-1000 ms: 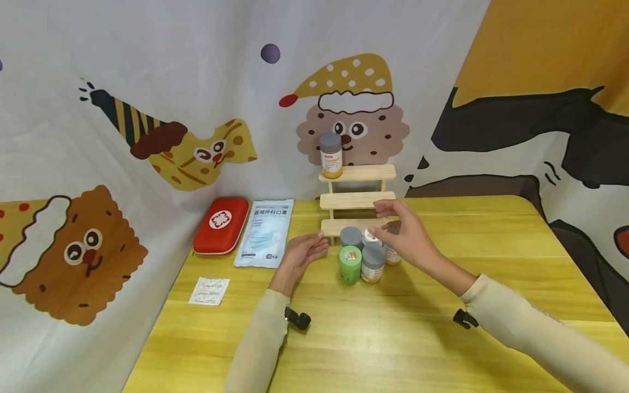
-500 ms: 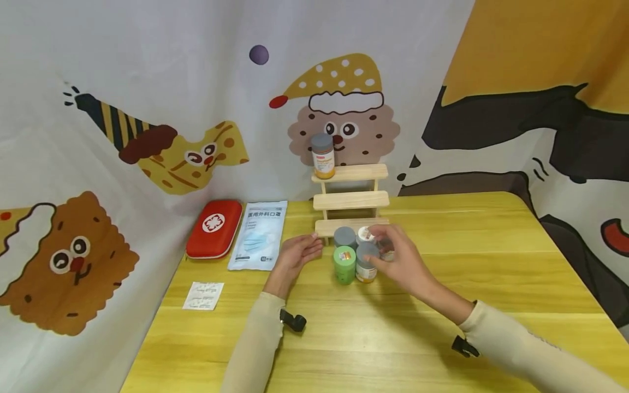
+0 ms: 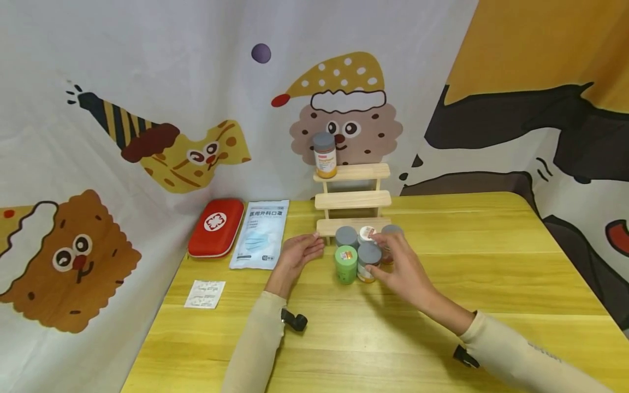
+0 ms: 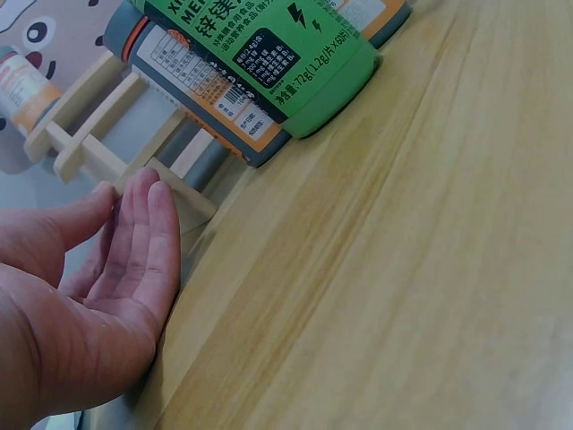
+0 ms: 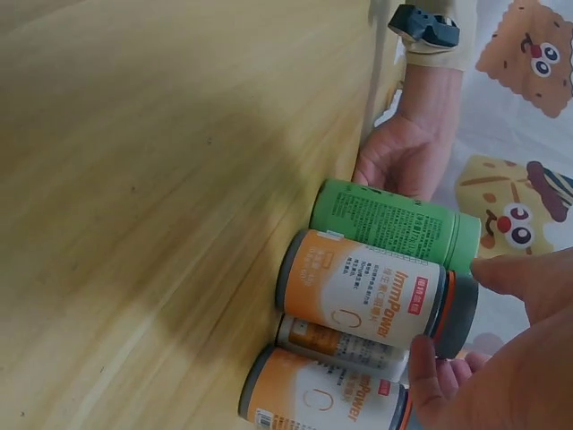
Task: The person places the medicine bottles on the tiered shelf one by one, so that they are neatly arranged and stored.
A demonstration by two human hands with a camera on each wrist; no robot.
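Note:
My left hand [image 3: 295, 256] rests on the table at the left end of a three-step wooden shelf [image 3: 352, 200]; its relaxed fingertips lie right at the lowest step in the left wrist view. With thumb and index finger on either side of the cap, my right hand [image 3: 405, 270] grips the front grey-capped supplement bottle [image 5: 367, 287]. Left of that bottle stands a green bottle [image 3: 346, 265]. Behind are a white-capped bottle [image 3: 367, 233] and a grey-capped one [image 3: 346, 236], with another grey-capped bottle [image 3: 393, 232] to the right, partly hidden by my fingers.
One more grey-capped bottle [image 3: 325, 155] stands on the top step at the left. To the left lie a red first-aid case [image 3: 216, 228], a mask packet [image 3: 259, 234] and a small white sachet [image 3: 205, 295]. A printed cloth [image 3: 206, 82] hangs behind the table.
My right hand has come down from above the rear right bottles to the front grey-capped bottle, and its fingers now sit round the cap. The left hand stays by the shelf.

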